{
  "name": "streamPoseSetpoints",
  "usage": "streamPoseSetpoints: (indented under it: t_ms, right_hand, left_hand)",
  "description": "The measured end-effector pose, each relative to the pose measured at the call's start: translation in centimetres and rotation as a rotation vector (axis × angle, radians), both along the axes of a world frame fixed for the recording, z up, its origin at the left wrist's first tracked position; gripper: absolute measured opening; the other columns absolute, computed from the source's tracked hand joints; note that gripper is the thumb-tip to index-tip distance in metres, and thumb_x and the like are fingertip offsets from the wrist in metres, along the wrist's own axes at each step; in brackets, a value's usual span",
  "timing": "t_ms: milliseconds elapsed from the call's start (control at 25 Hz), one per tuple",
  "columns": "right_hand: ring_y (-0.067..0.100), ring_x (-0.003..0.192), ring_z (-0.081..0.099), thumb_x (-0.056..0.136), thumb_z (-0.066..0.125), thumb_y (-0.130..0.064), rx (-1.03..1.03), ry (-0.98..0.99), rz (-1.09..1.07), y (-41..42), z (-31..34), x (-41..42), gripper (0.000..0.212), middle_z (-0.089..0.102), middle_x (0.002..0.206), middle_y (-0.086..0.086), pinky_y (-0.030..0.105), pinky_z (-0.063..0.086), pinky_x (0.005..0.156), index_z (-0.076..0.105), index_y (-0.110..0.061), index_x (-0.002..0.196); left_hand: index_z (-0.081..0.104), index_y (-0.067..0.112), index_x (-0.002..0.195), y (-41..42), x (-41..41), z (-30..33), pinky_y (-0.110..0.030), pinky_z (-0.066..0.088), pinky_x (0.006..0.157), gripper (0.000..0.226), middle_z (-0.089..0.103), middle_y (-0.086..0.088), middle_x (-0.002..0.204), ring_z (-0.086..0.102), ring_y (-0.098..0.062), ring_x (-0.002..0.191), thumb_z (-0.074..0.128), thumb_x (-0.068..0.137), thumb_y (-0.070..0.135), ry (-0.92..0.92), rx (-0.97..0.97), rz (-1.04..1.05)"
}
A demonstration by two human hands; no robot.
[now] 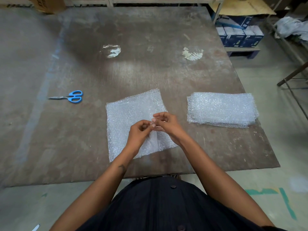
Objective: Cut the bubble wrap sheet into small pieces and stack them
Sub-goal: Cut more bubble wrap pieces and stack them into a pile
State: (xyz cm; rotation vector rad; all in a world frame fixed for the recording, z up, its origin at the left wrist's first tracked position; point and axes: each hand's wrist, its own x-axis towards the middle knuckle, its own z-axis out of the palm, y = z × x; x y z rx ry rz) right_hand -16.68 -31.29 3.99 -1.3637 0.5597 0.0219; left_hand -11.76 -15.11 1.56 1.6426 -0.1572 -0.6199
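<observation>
A clear bubble wrap sheet [126, 124] lies flat near the front edge of the worn brown table [150, 72]. My left hand [140, 130] and my right hand [166, 122] meet over the sheet's right half with curled fingers; both seem to pinch a raised fold of the wrap between the fingertips. A stack of cut bubble wrap pieces [222, 109] sits to the right of the sheet. Blue-handled scissors [71, 97] lie shut on the table to the left, well away from both hands.
Two patches of clear tape [112, 50] shine on the table's far half. Blue and white boxes [240, 35] stand on a pallet beyond the table's right edge. A cardboard box [48, 4] sits at the far left.
</observation>
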Motion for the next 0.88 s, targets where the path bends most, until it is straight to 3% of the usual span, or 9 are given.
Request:
streamPoseSetpoints:
  t_ms: [160, 320, 440, 560, 640, 760, 880]
  right_hand:
    - [0.023, 0.104, 0.069, 0.082, 0.094, -0.025, -0.116, 0.027, 0.048, 0.3, 0.4, -0.9, 0.055, 0.059, 0.121, 0.016, 0.041, 0.067, 0.082, 0.06, -0.016, 0.124]
    - [0.025, 0.101, 0.073, 0.067, 0.102, -0.036, -0.223, 0.138, 0.141, 1.0, 0.3, -1.9, 0.078, 0.063, 0.115, 0.017, 0.043, 0.067, 0.077, 0.049, -0.023, 0.122]
    - [0.03, 0.082, 0.078, 0.081, 0.095, -0.022, -0.097, 0.118, 0.107, 1.1, 0.0, -2.4, 0.064, 0.065, 0.097, 0.016, 0.047, 0.067, 0.08, 0.049, -0.017, 0.126]
    - [0.023, 0.071, 0.07, 0.092, 0.083, -0.01, 0.027, 0.08, 0.092, 0.0, -0.2, -3.0, 0.049, 0.056, 0.072, 0.003, 0.046, 0.067, 0.078, 0.054, -0.007, 0.131]
    - [0.015, 0.071, 0.065, 0.095, 0.079, -0.009, 0.042, 0.063, 0.075, -0.7, -0.4, -3.6, 0.04, 0.049, 0.069, 0.001, 0.041, 0.065, 0.073, 0.058, -0.008, 0.129]
    - [0.011, 0.067, 0.065, 0.1, 0.071, -0.007, -0.127, 0.092, 0.045, -1.5, -0.6, -4.6, 0.019, 0.051, 0.071, 0.001, 0.029, 0.058, 0.062, 0.065, -0.014, 0.116]
    - [0.014, 0.059, 0.061, 0.099, 0.058, -0.003, -0.407, 0.119, -0.009, -2.1, -1.1, -5.2, 0.02, 0.058, 0.065, -0.007, 0.028, 0.051, 0.055, 0.068, -0.021, 0.097]
  left_hand:
    - [0.081, 0.015, 0.102, -0.8, 0.9, 0.2, -0.024, 0.048, 0.063, 0.022, 0.075, -0.001, 0.086, 0.065, -0.008, 0.075, 0.086, 0.088, 0.031, 0.112, -0.046, 0.158]
    - [0.077, 0.011, 0.098, -2.1, 1.2, 0.1, -0.031, 0.056, 0.066, 0.036, 0.068, -0.003, 0.082, 0.066, -0.014, 0.077, 0.096, 0.075, 0.032, 0.152, -0.055, 0.211]
    - [0.075, 0.01, 0.099, -2.4, 1.2, -0.2, -0.039, 0.059, 0.078, 0.046, 0.069, -0.01, 0.088, 0.069, -0.021, 0.084, 0.098, 0.067, 0.033, 0.233, -0.096, 0.182]
    - [0.072, 0.012, 0.1, -2.0, 1.3, -0.2, -0.03, 0.05, 0.067, 0.045, 0.067, -0.001, 0.078, 0.062, -0.015, 0.074, 0.095, 0.065, 0.029, 0.325, -0.163, 0.103]
    - [0.072, 0.012, 0.102, -1.6, 1.4, -0.1, -0.028, 0.049, 0.073, 0.044, 0.066, 0.0, 0.079, 0.062, -0.012, 0.074, 0.094, 0.066, 0.025, 0.31, -0.166, 0.086]
    - [0.074, 0.018, 0.111, 0.0, 2.1, 0.6, -0.029, 0.051, 0.071, 0.049, 0.067, -0.003, 0.096, 0.065, -0.013, 0.082, 0.097, 0.069, 0.028, 0.156, 0.017, -0.035]
    - [0.074, 0.028, 0.118, 2.3, 3.2, 1.1, -0.026, 0.051, 0.055, 0.036, 0.069, 0.0, 0.103, 0.063, -0.007, 0.067, 0.089, 0.085, 0.026, -0.092, 0.306, -0.261]
